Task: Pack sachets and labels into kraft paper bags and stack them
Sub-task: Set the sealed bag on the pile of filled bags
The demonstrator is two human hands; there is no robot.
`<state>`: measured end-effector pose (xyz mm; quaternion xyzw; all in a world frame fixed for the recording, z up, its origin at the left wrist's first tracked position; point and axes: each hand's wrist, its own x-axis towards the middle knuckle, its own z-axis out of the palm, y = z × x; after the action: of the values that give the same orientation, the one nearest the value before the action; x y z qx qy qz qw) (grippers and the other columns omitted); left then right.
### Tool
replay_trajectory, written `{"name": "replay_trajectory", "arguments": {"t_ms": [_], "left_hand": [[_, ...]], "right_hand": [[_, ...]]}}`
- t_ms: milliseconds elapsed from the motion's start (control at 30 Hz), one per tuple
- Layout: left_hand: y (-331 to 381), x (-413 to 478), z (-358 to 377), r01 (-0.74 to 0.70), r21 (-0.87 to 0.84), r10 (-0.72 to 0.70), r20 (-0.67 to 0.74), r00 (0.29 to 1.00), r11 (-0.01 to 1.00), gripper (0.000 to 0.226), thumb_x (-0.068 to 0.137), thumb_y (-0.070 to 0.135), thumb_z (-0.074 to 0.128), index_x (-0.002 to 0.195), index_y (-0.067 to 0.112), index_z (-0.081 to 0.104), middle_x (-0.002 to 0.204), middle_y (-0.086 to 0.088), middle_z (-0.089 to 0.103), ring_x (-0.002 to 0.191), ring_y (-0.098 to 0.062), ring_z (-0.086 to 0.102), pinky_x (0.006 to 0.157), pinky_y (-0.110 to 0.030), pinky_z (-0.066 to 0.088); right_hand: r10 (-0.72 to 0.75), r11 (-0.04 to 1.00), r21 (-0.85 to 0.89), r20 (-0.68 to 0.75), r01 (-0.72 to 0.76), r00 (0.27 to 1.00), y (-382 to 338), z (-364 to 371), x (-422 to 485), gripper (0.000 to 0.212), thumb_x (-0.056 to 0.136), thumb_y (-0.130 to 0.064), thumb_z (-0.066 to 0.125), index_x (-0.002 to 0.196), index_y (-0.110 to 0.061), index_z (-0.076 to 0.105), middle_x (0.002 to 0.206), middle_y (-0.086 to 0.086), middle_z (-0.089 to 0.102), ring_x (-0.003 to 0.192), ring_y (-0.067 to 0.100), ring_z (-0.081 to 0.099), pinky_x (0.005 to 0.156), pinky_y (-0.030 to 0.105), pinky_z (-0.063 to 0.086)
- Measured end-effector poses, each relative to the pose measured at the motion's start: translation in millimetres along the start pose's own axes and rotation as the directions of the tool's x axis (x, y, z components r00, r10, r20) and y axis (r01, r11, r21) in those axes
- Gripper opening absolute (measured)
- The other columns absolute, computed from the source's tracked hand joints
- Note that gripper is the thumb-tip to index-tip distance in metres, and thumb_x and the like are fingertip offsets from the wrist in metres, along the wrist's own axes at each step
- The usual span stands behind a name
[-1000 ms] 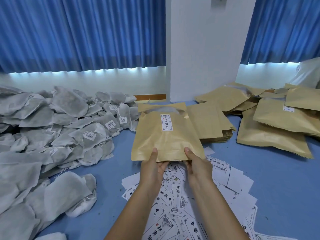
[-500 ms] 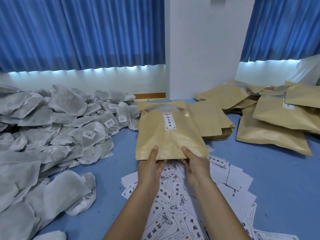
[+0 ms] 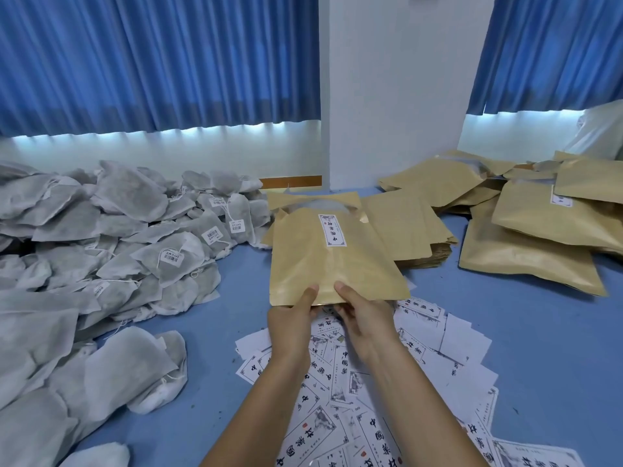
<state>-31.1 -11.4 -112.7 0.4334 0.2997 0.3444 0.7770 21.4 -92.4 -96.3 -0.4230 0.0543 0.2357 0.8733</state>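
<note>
Blue surface (image 3: 526, 325) open right, left hand (image 3: 290, 328), right hand (image 3: 367, 321), fingers (image 3: 344, 288) pinching kraft bag (image 3: 330, 264) at near edge, sachets (image 3: 101, 247) left, labels (image 3: 371, 406) beneath.

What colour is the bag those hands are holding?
The bag is kraft brown, seen best in head view.

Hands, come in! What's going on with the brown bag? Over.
Left hand and right hand pinch near edge of kraft bag. Sachet shows at its top, label on front. Nothing in the way.

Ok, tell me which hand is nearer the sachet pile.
Left. The left hand grips the kraft bag toward the sachet pile; the right hand grips beyond it.
</note>
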Motion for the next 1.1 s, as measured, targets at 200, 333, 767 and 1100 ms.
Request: {"name": "replay_trajectory", "arguments": {"t_ms": [200, 333, 767, 1100], "left_hand": [[-0.6, -3.2, 2.7, -0.026, 0.104, 0.028, -0.019, 0.999, 0.994, 0.014, 0.082, 0.019, 0.073, 0.093, 0.010, 0.071, 0.083, -0.008, 0.074, 0.074, -0.026, 0.072, 0.065, -0.032, 0.058], [4.3, 1.4, -2.4, -0.042, 0.150, 0.050, -0.053, 0.997, 0.988, 0.013, 0.081, 0.023, 0.074, 0.088, 0.013, 0.073, 0.085, -0.005, 0.075, 0.085, -0.025, 0.071, 0.079, -0.038, 0.057], [8.4, -3.0, -1.7, -0.184, 0.370, 0.190, 0.021, 0.982, 0.911, 0.033, 0.090, 0.032, 0.062, 0.074, 0.004, 0.063, 0.061, -0.009, 0.064, 0.048, -0.016, 0.061, 0.047, -0.023, 0.043], [-0.2, -5.9, 0.2, -0.244, 0.453, 0.245, 0.057, 0.968, 0.857, 0.037, 0.090, 0.029, 0.063, 0.062, 0.008, 0.051, 0.053, 0.001, 0.048, 0.052, -0.017, 0.043, 0.054, -0.029, 0.035]], "right_hand": [[-0.043, 0.997, -0.075, -0.081, 0.037, 0.996, -2.5, -3.6, 5.5, 0.015, 0.078, 0.008, 0.071, 0.080, -0.005, 0.063, 0.080, 0.007, 0.068, 0.065, 0.015, 0.062, 0.052, 0.018, 0.050], [-0.021, 0.998, -0.057, -0.057, 0.018, 0.998, -2.7, -4.5, 4.4, 0.015, 0.078, 0.003, 0.073, 0.090, -0.004, 0.065, 0.089, 0.009, 0.070, 0.076, 0.016, 0.066, 0.061, 0.020, 0.052], [0.052, 0.998, -0.047, 0.044, -0.050, 0.998, 11.3, 4.7, -3.3, 0.022, 0.077, 0.006, 0.072, 0.096, 0.013, 0.064, 0.089, 0.017, 0.070, 0.075, 0.022, 0.068, 0.069, 0.023, 0.057], [0.033, 0.995, -0.090, 0.034, -0.030, 0.999, 10.6, 5.8, -3.5, 0.025, 0.075, 0.009, 0.072, 0.099, 0.013, 0.066, 0.096, 0.021, 0.072, 0.084, 0.026, 0.071, 0.068, 0.025, 0.057]]}}
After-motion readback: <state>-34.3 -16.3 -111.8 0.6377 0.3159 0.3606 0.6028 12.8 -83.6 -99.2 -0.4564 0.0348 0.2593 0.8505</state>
